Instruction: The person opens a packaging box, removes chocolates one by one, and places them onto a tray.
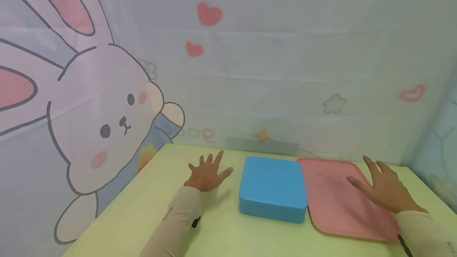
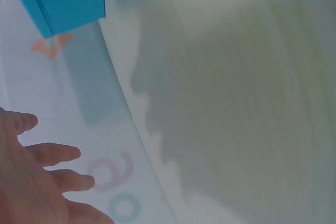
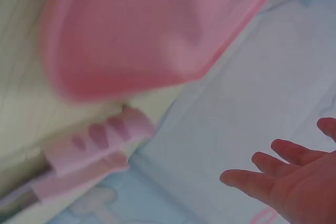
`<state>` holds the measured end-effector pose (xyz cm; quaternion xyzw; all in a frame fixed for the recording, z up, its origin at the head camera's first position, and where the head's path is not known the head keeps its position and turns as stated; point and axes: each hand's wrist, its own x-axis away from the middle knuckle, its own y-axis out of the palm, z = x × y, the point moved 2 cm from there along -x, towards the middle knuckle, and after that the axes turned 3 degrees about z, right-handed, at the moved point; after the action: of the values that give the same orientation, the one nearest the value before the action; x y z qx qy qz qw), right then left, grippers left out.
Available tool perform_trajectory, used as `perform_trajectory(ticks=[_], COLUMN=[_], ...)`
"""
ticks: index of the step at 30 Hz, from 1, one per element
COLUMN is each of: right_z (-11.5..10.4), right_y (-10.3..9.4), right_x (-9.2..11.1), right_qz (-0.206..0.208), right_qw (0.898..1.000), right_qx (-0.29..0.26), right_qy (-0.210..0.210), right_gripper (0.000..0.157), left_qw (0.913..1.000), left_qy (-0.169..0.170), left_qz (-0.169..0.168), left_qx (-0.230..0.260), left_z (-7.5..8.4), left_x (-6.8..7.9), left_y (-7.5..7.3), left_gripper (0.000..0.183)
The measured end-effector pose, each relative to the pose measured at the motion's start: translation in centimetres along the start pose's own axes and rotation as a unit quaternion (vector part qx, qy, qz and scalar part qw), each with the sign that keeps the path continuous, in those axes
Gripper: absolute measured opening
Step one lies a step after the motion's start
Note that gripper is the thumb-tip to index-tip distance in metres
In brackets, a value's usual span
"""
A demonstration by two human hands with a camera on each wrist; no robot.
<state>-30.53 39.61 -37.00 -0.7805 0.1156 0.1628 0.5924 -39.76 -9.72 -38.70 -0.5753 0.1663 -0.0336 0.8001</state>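
Left hand (image 1: pixel 206 175): I see fingers spread, empty.
Right hand (image 1: pixel 388 189): fingers spread, empty, over the flat pink rectangular tray (image 1: pixel 333 209).
Blue square box (image 1: pixel 273 187): between 2 hands, beside the tray, on the yellow counter (image 1: pixel 217 235).
Pale rabbit-print cloth (image 1: pixel 267 70): behind.

Noted a pale yellow-green table (image 1: pixel 221 233) in front of a printed cloth backdrop (image 1: pixel 303 62). Found on it a blue box (image 1: pixel 273 185), smooth face up, set at the left side of a pink tray (image 1: pixel 344 209); cannot tell whether abutting or overlapping the tray's edge. Observed the left hand (image 1: pixel 206 175) just left of the box, spread wide, pointing toward the table's far edge. Observed the right hand (image 1: pixel 387 188) over the right part of the tray, well apart from the box, with thumb extended toward it. Recorded a beige sleeve (image 1: pixel 178 209) on the left arm, matched on the right. Sighted on the backdrop a large rabbit (image 1: pixel 85 154) at left, a solid red heart (image 1: pixel 209 14) above a smaller one, and a small orange star (image 1: pixel 262 136) low down behind the box.
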Motion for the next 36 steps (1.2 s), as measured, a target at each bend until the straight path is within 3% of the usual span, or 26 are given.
perform_trajectory(ticks=[7, 15, 20, 27, 36], right_z=[-2.7, -7.0, -9.2, -10.9, -12.4], right_y=[1.9, 3.5, 4.7, 6.1, 6.9], right_x=[-0.5, -1.1, -1.3, -1.2, -1.2], right_qz=[-0.018, -0.034, -0.044, -0.062, -0.077], right_qw=[0.997, 0.992, 0.988, 0.98, 0.971], right_qx=[-0.071, -0.125, -0.147, -0.186, -0.227], right_qy=[0.006, -0.003, -0.008, -0.013, -0.009], right_gripper=[0.093, 0.092, 0.09, 0.088, 0.088], left_qw=[0.9936, 0.9662, 0.9574, 0.9491, 0.9327], left_qy=[-0.002, -0.011, -0.037, -0.034, -0.049], left_qz=[0.003, -0.03, -0.044, -0.074, -0.084], left_qx=[0.113, 0.256, 0.283, 0.304, 0.347], left_z=[1.3, 3.0, 3.6, 4.7, 5.5], left_x=[-0.1, 0.0, 0.2, 0.2, 0.0], left_y=[1.2, 2.5, 2.9, 2.9, 3.1], left_gripper=[0.092, 0.088, 0.084, 0.087, 0.086])
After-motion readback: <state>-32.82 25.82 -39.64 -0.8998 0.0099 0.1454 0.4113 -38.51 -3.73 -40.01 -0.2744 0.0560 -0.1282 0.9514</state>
